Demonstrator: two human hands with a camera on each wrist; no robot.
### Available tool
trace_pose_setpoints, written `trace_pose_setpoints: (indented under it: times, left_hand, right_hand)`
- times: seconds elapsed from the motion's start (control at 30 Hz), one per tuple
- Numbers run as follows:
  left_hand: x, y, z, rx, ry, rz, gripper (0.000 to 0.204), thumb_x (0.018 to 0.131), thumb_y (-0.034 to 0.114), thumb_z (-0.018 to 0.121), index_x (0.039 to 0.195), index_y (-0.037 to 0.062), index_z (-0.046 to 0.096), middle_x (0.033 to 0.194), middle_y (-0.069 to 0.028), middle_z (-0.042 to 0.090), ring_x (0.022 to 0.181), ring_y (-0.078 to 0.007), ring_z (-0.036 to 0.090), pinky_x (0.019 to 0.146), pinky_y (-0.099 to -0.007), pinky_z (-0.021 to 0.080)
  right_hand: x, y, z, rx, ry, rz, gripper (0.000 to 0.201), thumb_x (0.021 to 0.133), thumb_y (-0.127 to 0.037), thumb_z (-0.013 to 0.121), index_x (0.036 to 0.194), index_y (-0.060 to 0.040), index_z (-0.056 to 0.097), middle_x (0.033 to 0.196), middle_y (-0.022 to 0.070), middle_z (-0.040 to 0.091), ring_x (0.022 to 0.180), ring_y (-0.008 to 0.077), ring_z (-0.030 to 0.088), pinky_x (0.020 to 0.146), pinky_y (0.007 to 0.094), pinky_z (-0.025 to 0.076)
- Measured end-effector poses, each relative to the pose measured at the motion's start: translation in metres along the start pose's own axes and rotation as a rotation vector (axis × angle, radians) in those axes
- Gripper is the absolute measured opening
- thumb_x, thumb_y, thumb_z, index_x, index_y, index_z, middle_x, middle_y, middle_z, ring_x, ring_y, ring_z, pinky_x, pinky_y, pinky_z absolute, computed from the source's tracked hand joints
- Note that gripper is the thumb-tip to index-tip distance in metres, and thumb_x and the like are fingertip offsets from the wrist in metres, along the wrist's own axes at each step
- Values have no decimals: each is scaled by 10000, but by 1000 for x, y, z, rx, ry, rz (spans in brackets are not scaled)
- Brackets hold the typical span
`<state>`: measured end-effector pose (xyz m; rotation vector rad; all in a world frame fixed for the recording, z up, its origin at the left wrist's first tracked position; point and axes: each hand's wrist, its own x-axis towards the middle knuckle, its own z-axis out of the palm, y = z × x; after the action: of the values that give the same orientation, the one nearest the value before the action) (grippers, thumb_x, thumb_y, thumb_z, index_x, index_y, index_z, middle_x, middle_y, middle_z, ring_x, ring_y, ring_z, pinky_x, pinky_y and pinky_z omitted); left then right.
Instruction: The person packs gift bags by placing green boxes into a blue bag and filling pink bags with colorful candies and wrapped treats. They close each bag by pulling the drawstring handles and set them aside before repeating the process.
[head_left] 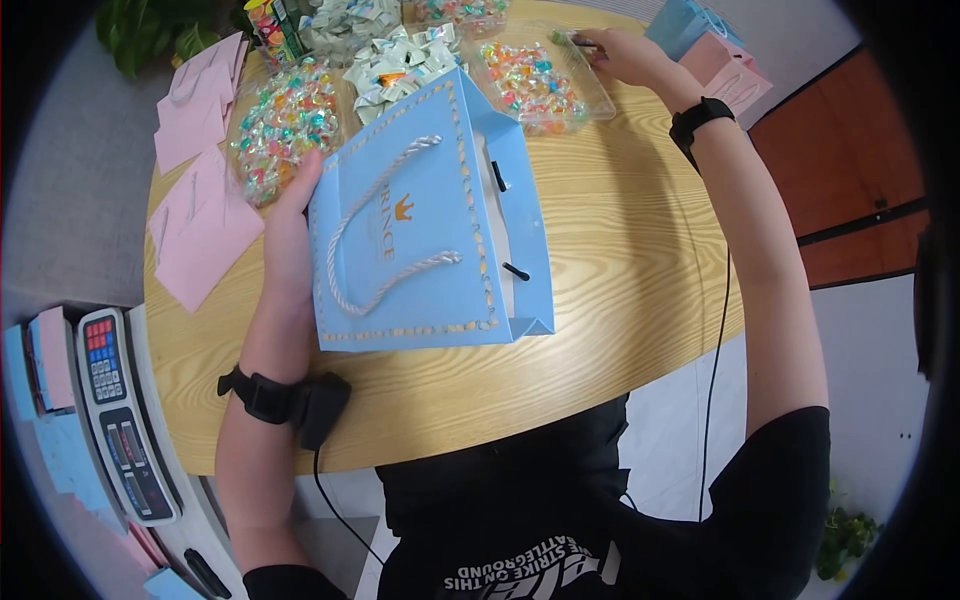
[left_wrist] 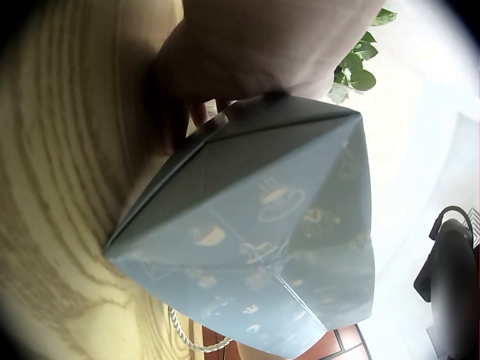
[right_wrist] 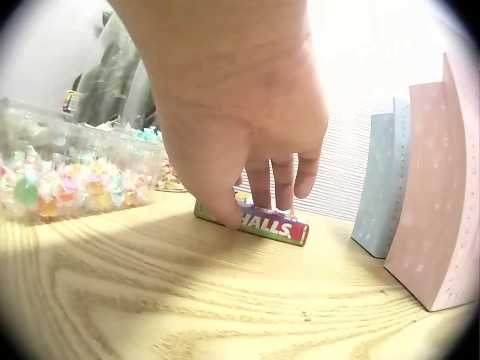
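A light blue paper gift bag point(head_left: 430, 230) with white rope handles and gold lettering lies tilted over the table, its mouth toward the right. My left hand point(head_left: 295, 235) grips it by its left end, thumb on the front panel and fingers hidden behind. The left wrist view shows the folded bottom of the bag point(left_wrist: 262, 232) below that hand. At the far right of the table, my right hand point(head_left: 635, 62) reaches down to a Halls candy pack point(right_wrist: 274, 226). Its thumb lies on the near side of the pack and the fingers come down on the far side.
Clear trays of wrapped candies point(head_left: 290, 125) and white packets point(head_left: 405, 65) line the back. Flat pink bags point(head_left: 200, 220) lie at left. A standing pink bag point(head_left: 715, 75) and blue bag point(head_left: 685, 30) are beside the right hand. A scale point(head_left: 125, 415) stands left of the table.
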<state>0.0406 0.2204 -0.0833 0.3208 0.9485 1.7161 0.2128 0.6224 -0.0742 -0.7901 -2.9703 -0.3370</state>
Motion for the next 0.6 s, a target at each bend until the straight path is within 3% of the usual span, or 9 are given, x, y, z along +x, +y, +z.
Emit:
trace_pose_setpoints:
  times: [0.07,0.13,0.27,0.33,0.47,0.53,0.6]
  left_hand:
    - [0,0,0,9,13,-4,485,954,366,376,1154,-55,508,1073,-195,586,928,-256,617,811,-360,517]
    - [0,0,1,6,-2,-7,487,952,368,384,1156,-57,506,1073,-196,586,934,-256,614,814,-363,515]
    - [2,-1,0,42,20,46,496,949,374,387,1161,-59,502,1081,-199,583,944,-258,610,817,-369,512]
    - [0,-2,4,95,49,73,502,947,381,386,1174,-53,496,1093,-202,579,947,-265,607,823,-372,508]
    - [-2,-1,5,21,7,22,505,946,386,381,1189,-42,491,1112,-209,572,958,-277,605,833,-381,508]
    - [-2,0,5,-12,-4,-22,505,945,388,373,1201,-33,484,1127,-216,566,984,-293,601,838,-400,512]
    - [0,-2,2,-24,-21,-38,505,946,386,367,1206,-33,479,1132,-220,563,993,-300,599,837,-408,516]
  right_hand:
    - [-9,-8,-17,-35,-83,-17,402,864,-160,501,1264,-196,489,999,134,635,913,300,606,745,406,502]
    - [-23,-22,-33,184,-247,188,381,858,-193,520,1238,-185,509,901,132,651,829,306,625,702,410,502]
    - [-45,-14,-38,42,-119,78,395,844,-222,542,1236,-178,513,851,145,652,779,284,637,660,382,502]
    - [-51,-11,-43,125,92,13,425,851,-214,574,1254,-97,504,717,107,632,567,136,584,494,291,437]
    - [-84,-72,-119,391,33,23,445,844,-262,602,1236,-68,520,694,72,615,578,97,554,512,263,433]
    - [-106,-120,-157,629,-52,145,444,839,-263,612,1220,-48,534,677,34,589,606,77,540,552,240,434]
    - [-117,-136,-161,753,-6,-49,435,831,-253,624,1203,-43,541,704,31,603,618,88,548,570,227,439]
